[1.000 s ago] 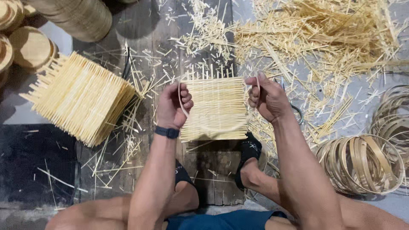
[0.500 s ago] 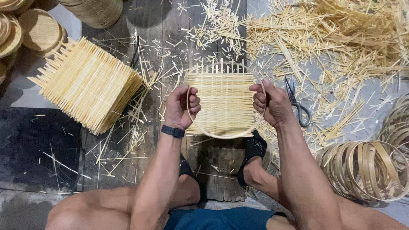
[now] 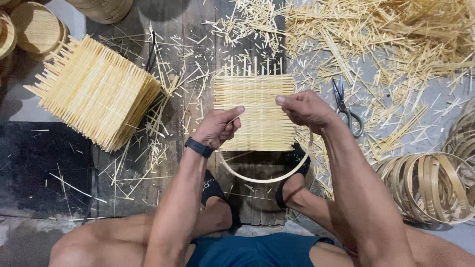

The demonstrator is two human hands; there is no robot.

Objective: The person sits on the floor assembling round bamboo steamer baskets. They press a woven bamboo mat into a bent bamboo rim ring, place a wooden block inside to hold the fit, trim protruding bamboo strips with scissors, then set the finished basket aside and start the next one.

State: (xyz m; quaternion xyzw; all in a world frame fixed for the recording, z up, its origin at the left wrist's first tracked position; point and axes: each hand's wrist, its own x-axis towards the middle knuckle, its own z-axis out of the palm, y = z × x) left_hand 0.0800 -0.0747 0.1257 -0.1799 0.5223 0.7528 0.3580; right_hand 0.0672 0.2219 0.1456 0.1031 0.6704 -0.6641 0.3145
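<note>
Bamboo woven mat (image 3: 257, 111) lying between both hands over a thin bamboo hoop (image 3: 262, 175), left hand (image 3: 217, 127) pinching its left edge, right hand (image 3: 307, 109) gripping its right edge, scissors (image 3: 346, 106) resting just beside, stacked mats (image 3: 94, 91) lying well apart

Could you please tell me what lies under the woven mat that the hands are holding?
Under the mat, a thin bamboo hoop curves out below its lower edge, over dark planks. The hoop's upper part is covered.

A pale straw-yellow square mat of woven bamboo slats (image 3: 257, 111) is noted, its weave a fine horizontal ribbing. At 9 o'clock, a stack of matching pale-yellow woven mats (image 3: 94, 91). At 3 o'clock, dark grey metal scissors (image 3: 346, 106). Black rubber wristband (image 3: 199, 147); dark weathered brown wooden boards (image 3: 198, 49).
</note>
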